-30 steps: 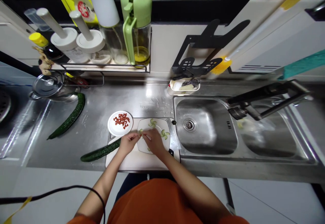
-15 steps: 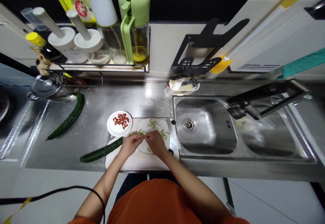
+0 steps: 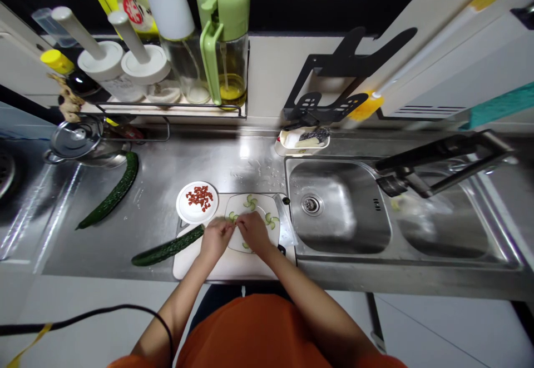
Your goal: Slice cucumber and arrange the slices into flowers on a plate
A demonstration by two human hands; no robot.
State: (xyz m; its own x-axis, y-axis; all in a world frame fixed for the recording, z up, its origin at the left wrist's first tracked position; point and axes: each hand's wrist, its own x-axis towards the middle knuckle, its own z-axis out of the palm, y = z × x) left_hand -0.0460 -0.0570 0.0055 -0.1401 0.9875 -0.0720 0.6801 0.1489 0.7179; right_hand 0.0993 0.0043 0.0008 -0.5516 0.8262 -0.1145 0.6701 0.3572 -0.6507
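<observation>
Both my hands lean over a white plate (image 3: 234,241) on the cutting board (image 3: 187,265). My left hand (image 3: 214,237) is closed in a pinch at the plate's left side, beside some green cucumber slices (image 3: 232,217). Close to it, the fingertips of my right hand (image 3: 254,234) are pinched together too. Whatever is between the fingers is too small to make out. More thin cucumber slices (image 3: 250,202) lie in small fanned groups on the plate. A cut cucumber (image 3: 167,248) rests partly on the board, its end near my left hand.
A small white dish (image 3: 182,212) holds chopped red pieces (image 3: 200,197). To the right of the plate lies a knife (image 3: 286,226), then the double sink (image 3: 340,207) with its faucet (image 3: 400,176). A whole cucumber (image 3: 114,198) and a lidded pot (image 3: 77,137) are at left.
My left hand has turned and shifted slightly, its fingers more curled. My right hand has moved a little left and up, staying over the plate. The view has shifted slightly.
</observation>
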